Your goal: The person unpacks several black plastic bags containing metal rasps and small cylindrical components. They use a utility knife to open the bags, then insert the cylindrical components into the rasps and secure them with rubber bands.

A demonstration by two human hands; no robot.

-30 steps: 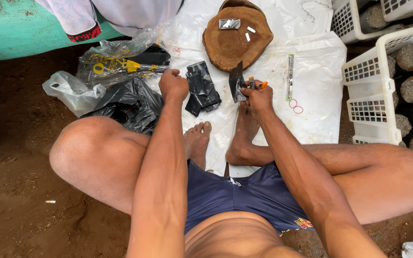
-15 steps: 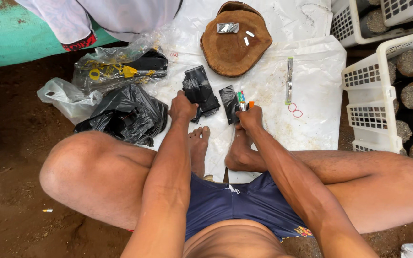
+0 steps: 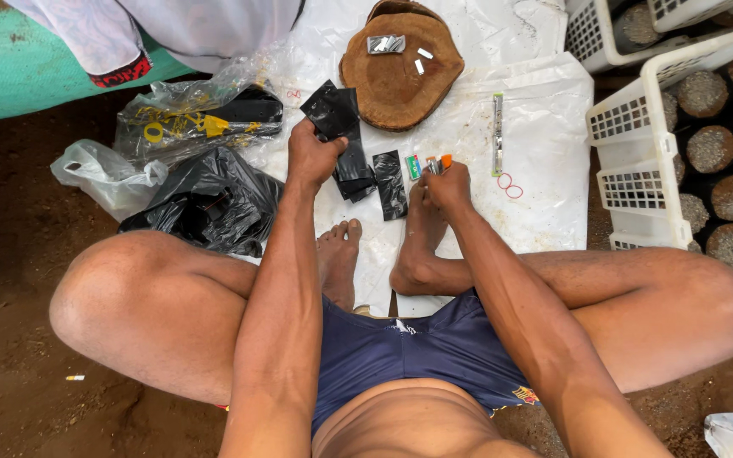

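Observation:
I sit cross-legged on the ground. My left hand [image 3: 314,154] grips a flat black plastic bag [image 3: 331,110] and lifts it off a small stack of black bags [image 3: 356,168] on the white sheet [image 3: 545,144]. Just right of that stack lies another black bag [image 3: 390,182]. My right hand [image 3: 446,183] is closed around a small orange lighter [image 3: 444,161], with a small green-and-white packet [image 3: 414,166] beside it.
A round wooden block [image 3: 400,80] with small metal blades sits ahead. A metal strip [image 3: 497,134] and red rubber bands [image 3: 509,185] lie to the right. White crates [image 3: 638,161] of soil-filled pots stand at right; crumpled plastic bags [image 3: 201,199] at left.
My left hand has picked a black bag from the stack and raised it forward. My right hand put down the black bag it held and now keeps only the lighter.

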